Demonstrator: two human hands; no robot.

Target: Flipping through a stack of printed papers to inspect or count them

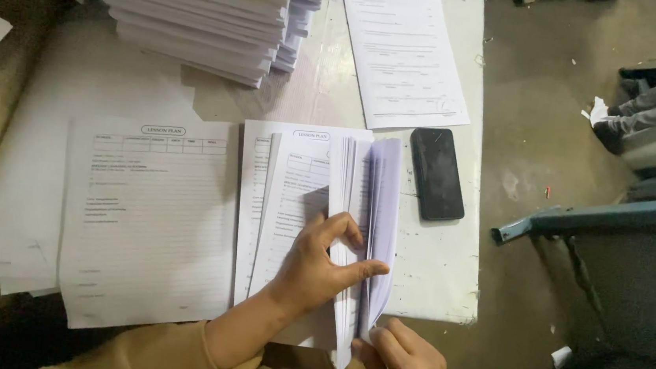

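My left hand (321,267) reaches across a stack of printed white sheets (295,197) and pinches a thick wad of lifted pages (365,211), thumb on the right face and fingers curled over the left. The wad stands on edge, fanned slightly. My right hand (403,365) is at the bottom edge of the picture, fingers bent against the lower corner of the same wad. Both sleeves are tan. To the left lies another printed form sheet (151,216), flat on the table (439,273).
A black phone (437,174) lies face up just right of the lifted pages. One printed sheet (403,52) lies beyond it. Tall piles of white paper (200,15) fill the far left. Right of the table edge are bare floor and a blue-grey metal bar (594,220).
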